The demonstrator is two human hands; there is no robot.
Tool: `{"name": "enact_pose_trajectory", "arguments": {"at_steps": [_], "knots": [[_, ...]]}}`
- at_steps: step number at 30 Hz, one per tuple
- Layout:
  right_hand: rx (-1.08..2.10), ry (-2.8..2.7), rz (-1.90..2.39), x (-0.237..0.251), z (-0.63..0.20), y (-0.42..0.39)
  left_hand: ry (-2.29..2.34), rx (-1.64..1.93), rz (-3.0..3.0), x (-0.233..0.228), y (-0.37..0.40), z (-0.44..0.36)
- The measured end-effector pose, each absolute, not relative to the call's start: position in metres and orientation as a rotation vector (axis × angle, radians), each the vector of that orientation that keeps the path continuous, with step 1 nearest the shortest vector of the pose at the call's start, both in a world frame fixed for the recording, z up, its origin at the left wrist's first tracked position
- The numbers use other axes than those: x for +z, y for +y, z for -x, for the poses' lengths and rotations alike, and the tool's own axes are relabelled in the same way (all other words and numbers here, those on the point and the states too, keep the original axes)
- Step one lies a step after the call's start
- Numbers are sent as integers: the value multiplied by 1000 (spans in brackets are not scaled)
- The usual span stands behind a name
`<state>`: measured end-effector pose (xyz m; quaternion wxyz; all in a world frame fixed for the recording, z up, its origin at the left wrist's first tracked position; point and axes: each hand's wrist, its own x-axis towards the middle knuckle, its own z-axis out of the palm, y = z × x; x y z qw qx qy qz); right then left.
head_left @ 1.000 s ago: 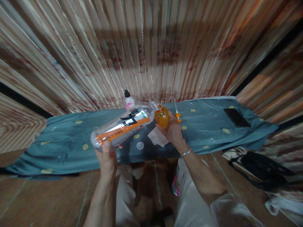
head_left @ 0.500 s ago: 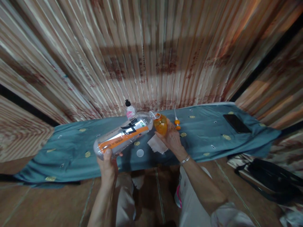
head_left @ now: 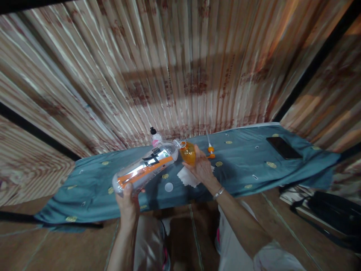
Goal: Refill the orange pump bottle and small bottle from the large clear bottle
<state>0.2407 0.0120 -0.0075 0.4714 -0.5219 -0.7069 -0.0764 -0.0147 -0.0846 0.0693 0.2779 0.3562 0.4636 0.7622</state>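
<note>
Clear bottle [head_left: 146,168] within left fingers [head_left: 128,187]

Open blue cloth [head_left: 248,165] stretches to the right of the right hand [head_left: 200,167], broken only by a dark phone [head_left: 283,147] far off at that end. Between the hands, a white cap [head_left: 169,186] and a paper scrap [head_left: 188,177] lie low. Just beyond the left hand [head_left: 127,197], the tilted clear bottle [head_left: 145,169] blocks passage; behind it stands a small black-capped bottle [head_left: 155,138].
</note>
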Motion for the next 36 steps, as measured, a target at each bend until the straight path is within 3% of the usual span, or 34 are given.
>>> {"name": "enact_pose_trajectory", "arguments": {"at_steps": [36], "knots": [[-129, -1709, 1316, 1, -245, 5, 1239, 1991, -811, 76, -79, 1]]}}
